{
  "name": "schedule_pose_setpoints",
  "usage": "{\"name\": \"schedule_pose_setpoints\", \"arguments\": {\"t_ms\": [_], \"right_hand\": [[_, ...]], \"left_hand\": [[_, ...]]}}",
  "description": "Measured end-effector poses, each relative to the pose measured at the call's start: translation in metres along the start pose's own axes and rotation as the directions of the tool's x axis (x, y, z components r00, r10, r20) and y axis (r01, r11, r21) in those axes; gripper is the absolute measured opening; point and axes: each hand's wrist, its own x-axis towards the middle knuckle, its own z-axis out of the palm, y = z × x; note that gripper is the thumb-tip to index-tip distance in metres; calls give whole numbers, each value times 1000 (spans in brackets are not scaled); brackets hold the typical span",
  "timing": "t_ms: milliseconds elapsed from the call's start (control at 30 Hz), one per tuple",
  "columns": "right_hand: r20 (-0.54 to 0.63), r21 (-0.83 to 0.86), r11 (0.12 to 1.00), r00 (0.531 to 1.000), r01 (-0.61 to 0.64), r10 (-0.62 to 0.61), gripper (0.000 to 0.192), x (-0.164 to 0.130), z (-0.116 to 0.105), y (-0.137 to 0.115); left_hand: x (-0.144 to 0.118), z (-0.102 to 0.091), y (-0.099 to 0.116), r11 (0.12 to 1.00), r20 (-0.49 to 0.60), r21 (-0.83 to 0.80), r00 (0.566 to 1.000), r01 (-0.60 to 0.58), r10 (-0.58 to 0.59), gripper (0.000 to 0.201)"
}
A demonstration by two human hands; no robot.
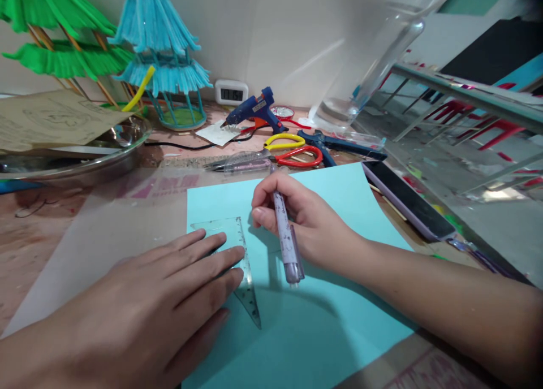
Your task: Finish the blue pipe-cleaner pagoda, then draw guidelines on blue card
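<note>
A light blue sheet of paper (322, 332) lies on the table in front of me. On its left part rests a clear triangular set square (250, 298) with marks along its edge. My left hand (186, 281) lies flat over the set square, fingers stretched out and touching it. Above the middle of the sheet, my right hand (303, 219) is closed around a pale purple pen (285, 236). The pen's clip end points toward me; its writing tip is hidden behind the fingers. Faint lines show on the paper near the pen.
Behind the paper lie red-and-yellow-handled pliers (297, 151), a blue glue gun (258, 109) and a small digital clock (231, 92). A phone (409, 199) lies at the right. A metal bowl (139, 134) and a blue fringed model tower (163, 67) stand at the left.
</note>
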Motion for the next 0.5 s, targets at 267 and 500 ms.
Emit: {"name": "schedule_pose_setpoints", "arguments": {"t_ms": [267,500], "right_hand": [[8,-21,1000,1000,15,-15,10,0,0,2],[13,-21,999,1000,28,-27,9,0,0,1]], "left_hand": [[0,0,1,1000,-41,-2,999,12,-12,39],[1,-1,1,1000,-27,1,999,24,-24,37]]}}
